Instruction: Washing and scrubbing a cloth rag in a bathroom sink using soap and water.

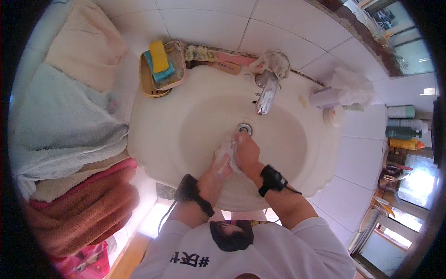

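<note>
My left hand (222,162) and my right hand (248,151) are pressed together low in the white washbasin (195,129), just in front of the metal drain (245,127). White suds (229,153) coat the left fingers and fill the space between the hands. Whether a small cloth or soap is inside the lather, I cannot tell. The right fingers curl inward and are partly hidden. Beyond the hands the chrome faucet (267,96) points down into the bowl, with no water stream visible. A black strap device sits on each wrist.
Towels (80,129) hang at the left. On the basin's back ledge are a soap dish (179,66) with yellow and blue sponges (159,61) and a brush (226,67). A tissue pack (325,97) and a round jar (333,116) stand at the right. Several bottles (402,132) line a shelf farther right.
</note>
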